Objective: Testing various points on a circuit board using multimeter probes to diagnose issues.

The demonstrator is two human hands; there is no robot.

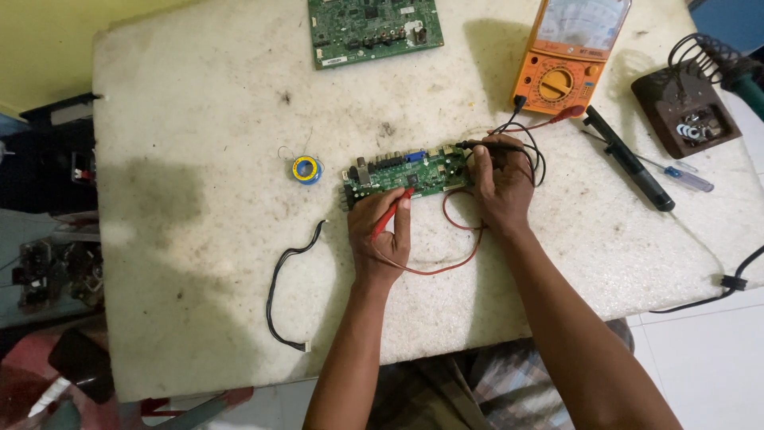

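Two hands work over a small green circuit board [406, 171] near the middle of a worn white tabletop [199, 119]. Furthest left on that surface lies a loose black cable [278, 287] with small white plugs at both ends, curving from near the front edge up toward the board. Just right of it and higher, a small blue and yellow spool of solder wire [305, 169] rests just beside the board's left end.

The left hand [380, 235] is closed around a red probe [392, 213], pinched between thumb and fingers, its tip pressed to the lower edge of the small board. A red lead [446, 267] loops from it across the tabletop between the two wrists. The right hand [500, 189] grips a black probe [485, 146], held flat along the board's right end with the tip pointing left.

Above, at the far edge, a larger green circuit board [372, 28] lies apart from the work. Right of the hands, both leads run up to an orange analogue multimeter [567, 60]. Further right lie a black desoldering pump [629, 159], a blue-handled screwdriver [680, 173] just beside it, and a dark brown soldering iron stand [686, 107] with a coiled holder near the tabletop's right edge.
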